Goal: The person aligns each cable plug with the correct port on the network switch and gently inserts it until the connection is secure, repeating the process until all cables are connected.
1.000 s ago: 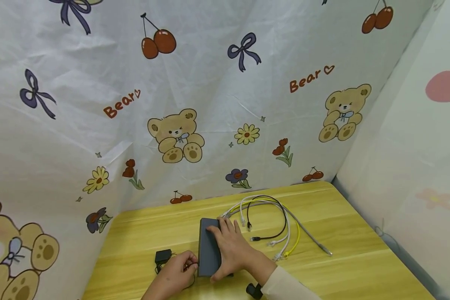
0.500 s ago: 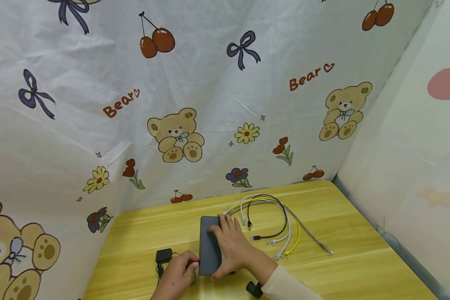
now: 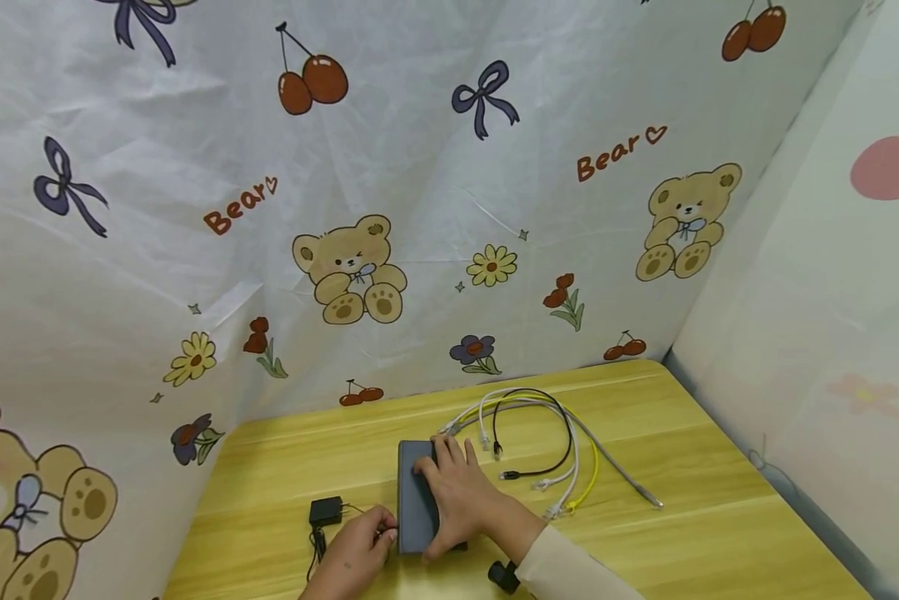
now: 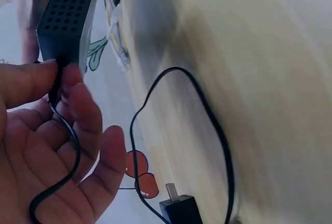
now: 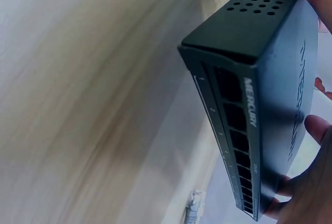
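A dark grey network switch (image 3: 412,508) marked MERCURY stands tilted up on the table, with a row of ports (image 5: 236,130) in the right wrist view. My right hand (image 3: 464,500) grips it from the right, fingers at the far end and thumb at the near end. At the switch's other side, my left hand (image 3: 355,550) pinches the black power plug (image 4: 56,84) between thumb and index finger. The plug's tip meets the casing; whether it is seated is hidden by the fingers. Its thin cord (image 4: 223,141) loops to a black power adapter (image 3: 325,511).
Behind and right of the switch lies a coil of network cables (image 3: 576,450) in white, yellow, grey and black. A black object (image 3: 505,577) sits by the right sleeve. The wooden table (image 3: 704,500) meets a printed cloth (image 3: 419,167) at the back.
My left hand has shifted slightly right, with the plug kept against the switch's left side. The right hand keeps its grip, and the switch has barely moved.
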Demonstrator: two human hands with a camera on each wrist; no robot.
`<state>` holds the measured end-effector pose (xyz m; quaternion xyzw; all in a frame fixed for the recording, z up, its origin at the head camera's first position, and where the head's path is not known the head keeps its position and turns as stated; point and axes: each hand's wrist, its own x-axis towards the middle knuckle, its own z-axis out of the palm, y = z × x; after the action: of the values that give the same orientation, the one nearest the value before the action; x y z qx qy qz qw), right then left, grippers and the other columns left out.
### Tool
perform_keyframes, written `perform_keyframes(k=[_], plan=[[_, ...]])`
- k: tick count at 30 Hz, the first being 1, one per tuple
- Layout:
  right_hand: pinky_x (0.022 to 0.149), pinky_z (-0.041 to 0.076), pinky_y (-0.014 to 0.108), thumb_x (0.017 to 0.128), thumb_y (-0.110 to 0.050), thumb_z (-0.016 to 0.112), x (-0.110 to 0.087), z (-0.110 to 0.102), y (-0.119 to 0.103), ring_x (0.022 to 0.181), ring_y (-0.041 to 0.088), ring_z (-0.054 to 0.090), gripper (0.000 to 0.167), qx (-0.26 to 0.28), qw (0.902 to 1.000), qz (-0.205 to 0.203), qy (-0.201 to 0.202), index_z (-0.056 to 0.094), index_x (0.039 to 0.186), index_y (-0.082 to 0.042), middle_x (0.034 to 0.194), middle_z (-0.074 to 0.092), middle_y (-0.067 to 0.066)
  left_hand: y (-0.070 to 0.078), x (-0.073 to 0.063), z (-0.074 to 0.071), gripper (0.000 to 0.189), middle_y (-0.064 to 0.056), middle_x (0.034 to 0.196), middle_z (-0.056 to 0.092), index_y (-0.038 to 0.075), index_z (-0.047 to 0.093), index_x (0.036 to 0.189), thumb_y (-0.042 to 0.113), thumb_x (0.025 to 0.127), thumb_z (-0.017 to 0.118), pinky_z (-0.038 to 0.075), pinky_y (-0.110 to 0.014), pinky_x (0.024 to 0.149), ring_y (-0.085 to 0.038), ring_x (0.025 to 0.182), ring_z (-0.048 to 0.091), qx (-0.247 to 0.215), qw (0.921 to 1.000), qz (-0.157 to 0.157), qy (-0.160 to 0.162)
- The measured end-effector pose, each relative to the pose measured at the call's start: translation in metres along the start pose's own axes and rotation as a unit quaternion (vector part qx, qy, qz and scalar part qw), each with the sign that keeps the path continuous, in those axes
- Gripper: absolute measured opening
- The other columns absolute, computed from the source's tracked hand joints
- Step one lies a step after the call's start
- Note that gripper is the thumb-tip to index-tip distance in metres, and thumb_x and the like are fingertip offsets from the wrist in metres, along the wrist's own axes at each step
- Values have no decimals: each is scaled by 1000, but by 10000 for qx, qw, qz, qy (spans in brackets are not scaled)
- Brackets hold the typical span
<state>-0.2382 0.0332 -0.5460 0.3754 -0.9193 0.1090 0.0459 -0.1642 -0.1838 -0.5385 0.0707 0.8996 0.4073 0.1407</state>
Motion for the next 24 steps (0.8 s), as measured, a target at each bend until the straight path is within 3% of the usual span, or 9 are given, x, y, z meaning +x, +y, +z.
perform_keyframes(k=[10, 24], plan=[[107, 27, 70, 47, -91, 71, -1, 14, -1, 143, 40, 30, 115, -273, 9973, 4, -688, 37, 141, -34, 155, 29, 21, -10, 2, 7, 4, 6, 82, 65, 14, 67, 90, 14, 93, 70, 46, -31, 60, -9, 70, 58, 320, 9993, 187, -100], [108, 25, 71, 46, -91, 71, 3, 28, -2, 143, 40, 30, 116, -269, 9949, -49, -967, 37, 141, -35, 156, 29, 21, -22, 6, 14, 9, 7, 79, 63, 16, 67, 87, 10, 90, 71, 45, -34, 61, -10, 68, 57, 469, 9985, 23, -286]])
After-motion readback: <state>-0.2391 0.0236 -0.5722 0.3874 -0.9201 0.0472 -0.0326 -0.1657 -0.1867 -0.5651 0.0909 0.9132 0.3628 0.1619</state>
